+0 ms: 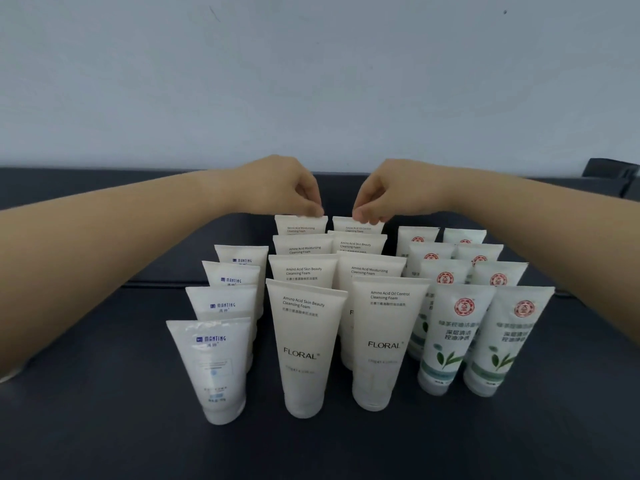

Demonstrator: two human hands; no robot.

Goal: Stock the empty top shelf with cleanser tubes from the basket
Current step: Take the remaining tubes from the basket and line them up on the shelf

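While left hand (pixel 284 188) and right hand (pixel 391 192) pinch Floral tubes (pixel 300 226) (eight), four Manting (pixel 214 362), eight leafy tubes (pixel 450 341) stand.

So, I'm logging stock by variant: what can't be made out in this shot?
Head view:
- Rear white plastic FLORAL tubes: lower labels hidden by tubes in front; top edges covered by the left hand and right hand.
- Front white MANTING tube with blue print: small print blurred.
- Rear red-seal white tubes: mostly hidden likewise.
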